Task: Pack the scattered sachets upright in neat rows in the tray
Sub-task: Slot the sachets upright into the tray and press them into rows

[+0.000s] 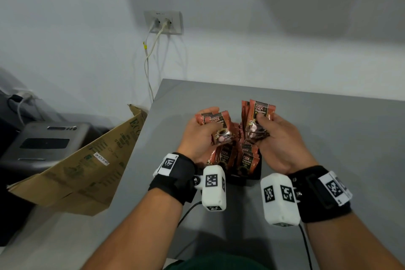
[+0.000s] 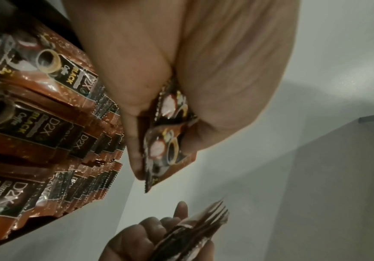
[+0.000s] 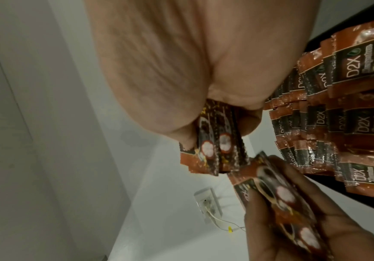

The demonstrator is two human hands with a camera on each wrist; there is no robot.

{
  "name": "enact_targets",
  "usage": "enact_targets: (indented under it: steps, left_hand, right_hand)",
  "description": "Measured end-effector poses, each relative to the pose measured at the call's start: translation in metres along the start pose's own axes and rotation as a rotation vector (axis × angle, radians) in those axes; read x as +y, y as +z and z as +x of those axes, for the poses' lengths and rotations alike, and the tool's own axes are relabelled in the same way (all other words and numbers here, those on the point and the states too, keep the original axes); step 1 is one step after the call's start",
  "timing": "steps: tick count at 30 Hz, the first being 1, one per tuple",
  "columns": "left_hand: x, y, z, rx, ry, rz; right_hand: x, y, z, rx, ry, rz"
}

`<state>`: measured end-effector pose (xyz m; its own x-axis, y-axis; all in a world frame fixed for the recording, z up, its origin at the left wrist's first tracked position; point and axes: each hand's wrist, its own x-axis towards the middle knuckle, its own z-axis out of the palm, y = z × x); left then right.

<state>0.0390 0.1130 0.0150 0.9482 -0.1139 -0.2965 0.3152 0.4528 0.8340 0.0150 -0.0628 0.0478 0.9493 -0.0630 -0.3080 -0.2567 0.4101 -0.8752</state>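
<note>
Left hand (image 1: 198, 136): fingers curled round a small stack of sachets (image 1: 217, 126), left of centre in the head view, above the tray.
Right hand (image 1: 280, 138): fingers and thumb clamped on a second stack (image 1: 258, 118), just right of centre, printed faces toward the camera.
Reason for hold: each stack is gripped at its lower half with the tops fanned free, probably to square the edges so the stack can drop into a row as one block.
Tray (image 1: 255, 174): black, low-walled, on the grey tabletop (image 1: 328, 120), near the wrists at lower centre; mostly hidden by its contents.
Packed sachets (image 1: 247, 161): standing upright in rows, overlapping front to back; the wrist views show at least three rows side by side.
Sachet appearance: glossy orange-brown foil, serrated end seals, dark panel reading "D2X" and "BLACK Coffee", coffee cup and white-fleshed fruit pictured.
Loose sachets on the tabletop: none visible in the frame.
Progress, as judged: late; the two handfuls appear to be the last.
Upper centre: wall socket (image 1: 163, 22) with two white cables.
Left edge: cardboard box (image 1: 87, 160).
</note>
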Motion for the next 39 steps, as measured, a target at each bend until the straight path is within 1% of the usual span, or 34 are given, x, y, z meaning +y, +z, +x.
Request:
enact_targets:
  steps: [4, 7, 10, 13, 15, 17, 20, 22, 26, 30, 34, 37, 39]
  left_hand:
    - [0.0, 0.002, -0.002, 0.002, 0.048, 0.115]
    - [-0.003, 0.002, -0.003, -0.002, 0.072, 0.114]
    - [-0.003, 0.006, -0.007, -0.043, 0.03, 0.032]
    - [-0.001, 0.004, -0.008, 0.01, -0.07, -0.095]
    - [0.0, -0.003, -0.006, 0.036, -0.085, -0.135]
    - [-0.001, -0.008, -0.004, 0.05, -0.028, -0.066]
    - [-0.003, -0.005, -0.004, 0.074, 0.072, 0.056]
    - [-0.004, -0.002, -0.004, 0.089, 0.093, 0.083]
    - [-0.008, 0.001, -0.004, 0.076, 0.118, 0.086]
    - [0.001, 0.0, -0.002, 0.079, 0.035, -0.057]
    - [0.011, -0.018, 0.006, 0.058, 0.031, -0.09]
    - [0.007, -0.008, 0.003, -0.006, -0.04, -0.098]
    - [0.004, 0.007, -0.003, -0.092, -0.135, -0.104]
  right_hand:
    - [0.01, 0.008, -0.003, -0.057, 0.025, -0.12]
    - [0.016, 0.014, -0.005, -0.094, 0.054, -0.183]
    - [0.019, 0.018, -0.006, -0.096, 0.068, -0.162]
    - [0.018, 0.014, -0.004, -0.048, 0.041, -0.103]
    - [0.012, 0.007, -0.002, -0.026, 0.024, -0.05]
    - [0.008, 0.0, -0.002, -0.021, 0.02, -0.023]
    - [0.009, 0.0, -0.004, -0.079, 0.027, -0.062]
    - [0.015, 0.006, -0.006, -0.106, 0.044, -0.099]
    - [0.025, 0.015, -0.006, -0.095, 0.052, -0.146]
    - [0.02, 0.015, -0.003, -0.053, 0.031, -0.139]
    - [0.003, 0.005, 0.0, -0.01, 0.021, -0.04]
    - [0.006, 0.013, -0.001, -0.056, 0.029, -0.045]
    - [0.012, 0.025, -0.006, -0.102, 0.024, -0.086]
